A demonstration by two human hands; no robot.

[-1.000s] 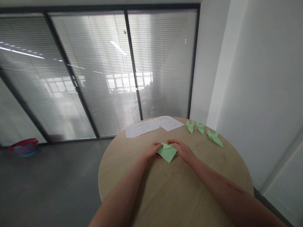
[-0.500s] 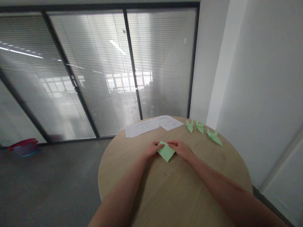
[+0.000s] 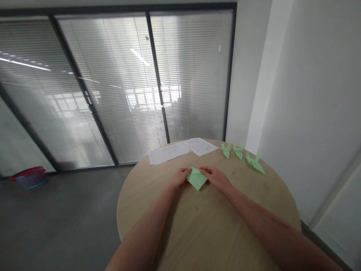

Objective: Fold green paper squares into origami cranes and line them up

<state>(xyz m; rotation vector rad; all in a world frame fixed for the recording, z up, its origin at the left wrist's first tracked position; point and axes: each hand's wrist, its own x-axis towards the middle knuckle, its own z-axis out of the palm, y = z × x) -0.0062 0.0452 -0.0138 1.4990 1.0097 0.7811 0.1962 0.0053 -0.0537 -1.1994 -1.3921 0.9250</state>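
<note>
A folded piece of green paper [image 3: 197,180] is held between my two hands over the round wooden table [image 3: 197,233], one corner pointing towards me. My left hand [image 3: 179,178] grips its left corner, thumb on top. On the right side, my right hand [image 3: 213,176] pinches the paper near its upper right edge. A crease or folded flap runs across the top of the sheet. The fingers underneath are hidden by the paper.
White sheets [image 3: 169,152] and a printed page [image 3: 200,146] lie along the table's far edge. Three folded green paper birds [image 3: 255,163] stand at the far right. A red and blue basket [image 3: 29,177] sits on the floor at left, before a glass partition with blinds [image 3: 194,75].
The green paper has shifted slightly away from me and to the left. My left thumb has drawn back towards its left corner, and a fold line now shows across the top.
</note>
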